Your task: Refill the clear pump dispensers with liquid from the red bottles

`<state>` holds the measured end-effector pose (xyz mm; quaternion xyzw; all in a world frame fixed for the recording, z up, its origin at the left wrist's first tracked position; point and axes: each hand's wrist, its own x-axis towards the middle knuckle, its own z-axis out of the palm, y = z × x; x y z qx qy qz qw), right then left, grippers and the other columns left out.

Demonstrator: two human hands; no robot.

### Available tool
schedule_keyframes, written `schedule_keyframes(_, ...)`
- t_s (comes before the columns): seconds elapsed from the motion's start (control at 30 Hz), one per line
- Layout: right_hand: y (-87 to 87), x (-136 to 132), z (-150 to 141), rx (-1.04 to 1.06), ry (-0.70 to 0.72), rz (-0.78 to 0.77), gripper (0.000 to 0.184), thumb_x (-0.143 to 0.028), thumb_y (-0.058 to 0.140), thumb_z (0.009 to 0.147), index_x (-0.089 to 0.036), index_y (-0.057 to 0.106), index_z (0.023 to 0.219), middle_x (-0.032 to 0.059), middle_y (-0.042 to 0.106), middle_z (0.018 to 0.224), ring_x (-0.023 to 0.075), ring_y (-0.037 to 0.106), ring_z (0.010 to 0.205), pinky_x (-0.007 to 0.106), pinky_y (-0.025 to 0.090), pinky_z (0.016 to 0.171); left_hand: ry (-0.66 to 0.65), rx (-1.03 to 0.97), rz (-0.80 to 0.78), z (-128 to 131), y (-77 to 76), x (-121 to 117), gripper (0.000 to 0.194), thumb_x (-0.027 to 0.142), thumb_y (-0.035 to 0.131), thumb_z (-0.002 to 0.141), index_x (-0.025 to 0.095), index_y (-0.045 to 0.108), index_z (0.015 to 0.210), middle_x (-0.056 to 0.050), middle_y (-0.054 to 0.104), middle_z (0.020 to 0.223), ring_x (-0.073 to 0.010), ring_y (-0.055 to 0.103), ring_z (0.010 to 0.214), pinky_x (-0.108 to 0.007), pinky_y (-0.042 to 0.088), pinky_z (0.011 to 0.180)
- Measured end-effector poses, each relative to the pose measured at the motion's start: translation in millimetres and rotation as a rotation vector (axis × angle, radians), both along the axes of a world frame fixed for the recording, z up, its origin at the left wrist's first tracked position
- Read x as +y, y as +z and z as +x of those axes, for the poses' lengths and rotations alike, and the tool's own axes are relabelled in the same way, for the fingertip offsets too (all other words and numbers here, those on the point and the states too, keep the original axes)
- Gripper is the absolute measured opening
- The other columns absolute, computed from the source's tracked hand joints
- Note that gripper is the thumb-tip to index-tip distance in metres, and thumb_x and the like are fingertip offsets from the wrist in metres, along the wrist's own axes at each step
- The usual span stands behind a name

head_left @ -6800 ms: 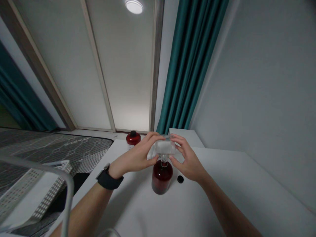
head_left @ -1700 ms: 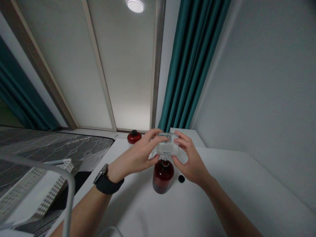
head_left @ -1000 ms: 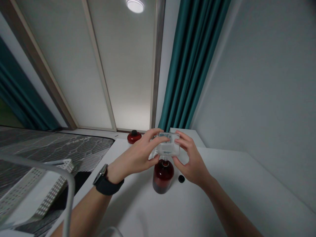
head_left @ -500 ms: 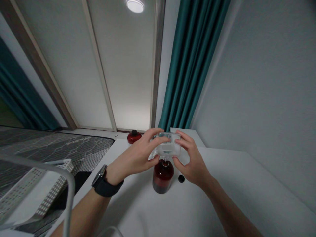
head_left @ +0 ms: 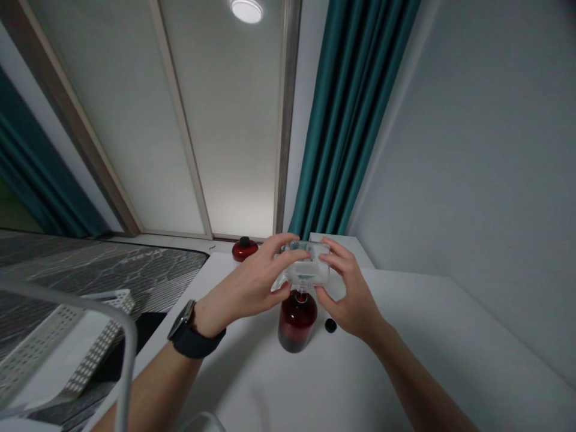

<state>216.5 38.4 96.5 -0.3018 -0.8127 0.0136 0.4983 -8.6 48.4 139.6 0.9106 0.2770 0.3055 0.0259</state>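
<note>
Both hands hold a clear bottle [head_left: 306, 273] tipped neck-down above a red-brown bottle [head_left: 297, 324]. The clear neck meets the mouth of the red-brown one; whether it sits inside or just over it I cannot tell. My left hand [head_left: 265, 276] is closed on the clear bottle's left side, fingers across its upturned end. From the right, my right hand [head_left: 348, 288] grips it between thumb and fingers. The red-brown bottle stands upright and uncapped on the white table. A black cap [head_left: 330, 326] lies just right of it.
A second red-brown bottle with a black cap [head_left: 244, 249] stands behind my left hand. At the left are a white perforated basket [head_left: 76, 354] and a curved grey tube [head_left: 128, 348] close to the camera. A white box [head_left: 344, 246] stands at the table's [head_left: 360, 384] far end.
The clear bottle was more upright-edged in my hands and now shows more of its end, shifted slightly right. Its liquid level looks lower. Over the last second my hands barely move.
</note>
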Motion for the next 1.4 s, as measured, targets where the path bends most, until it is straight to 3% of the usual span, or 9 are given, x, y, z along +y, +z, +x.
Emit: schedule_keyframes(1.4,-3.3,-4.6,1.4,-0.054,-0.07,0.11,0.058,-0.005,0.059,0.08,-0.027,0.04,0.131,0.0146,0.044,0.142,0.0318,0.047,0.133,0.058,0.045,0.106,0.027,0.11,0.093,1.9,-0.3,-5.3,0.057,0.002,0.058,0.081,0.024,0.04,0.131,-0.016,0.036,0.143,-0.0323,0.047,0.129,-0.051,0.053,0.101)
